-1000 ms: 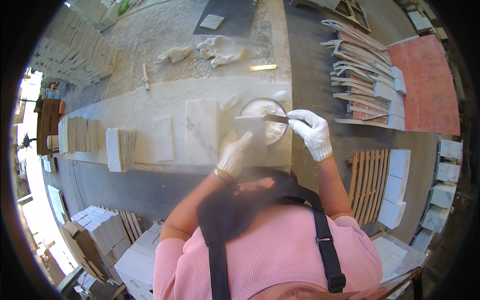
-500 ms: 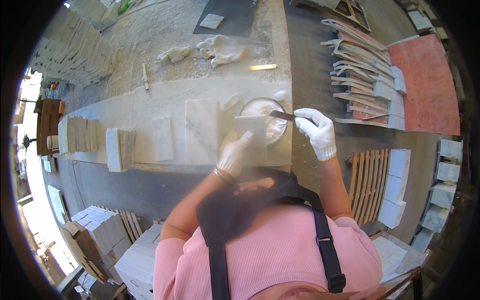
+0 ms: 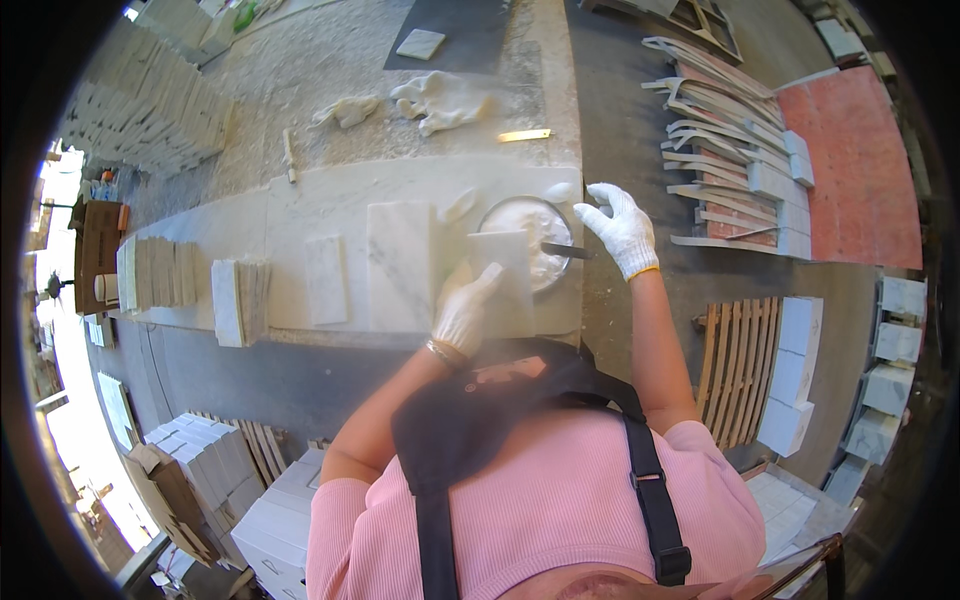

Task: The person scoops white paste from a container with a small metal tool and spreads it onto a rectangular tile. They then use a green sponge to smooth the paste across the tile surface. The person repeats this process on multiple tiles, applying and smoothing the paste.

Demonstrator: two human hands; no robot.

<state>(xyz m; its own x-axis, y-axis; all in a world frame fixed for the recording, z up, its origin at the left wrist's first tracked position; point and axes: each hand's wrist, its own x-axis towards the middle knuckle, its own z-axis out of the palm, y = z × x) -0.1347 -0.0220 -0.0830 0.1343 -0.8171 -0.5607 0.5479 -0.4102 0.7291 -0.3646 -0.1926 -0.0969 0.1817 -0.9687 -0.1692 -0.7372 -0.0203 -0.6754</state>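
Note:
In its white glove, my left hand grips a pale marble tile by its left side, thumb on top. The tile overlaps the near-left part of a round bowl filled with white paste. A dark putty knife lies in the bowl, its end sticking out over the right rim. Just right of the bowl, my gloved right hand is open, fingers apart and away from the knife. Left of my left hand, a larger marble tile lies flat on the slab-topped table.
A smaller tile and standing tile stacks are farther left. Crumpled gloves and a yellow strip lie beyond the bowl. Tall tile rows fill the far left. A wooden pallet stands on the floor to the right.
My right hand has let go of the putty knife and moved slightly left and away from me. The knife now rests in the bowl. My left hand keeps the tile in nearly the same place.

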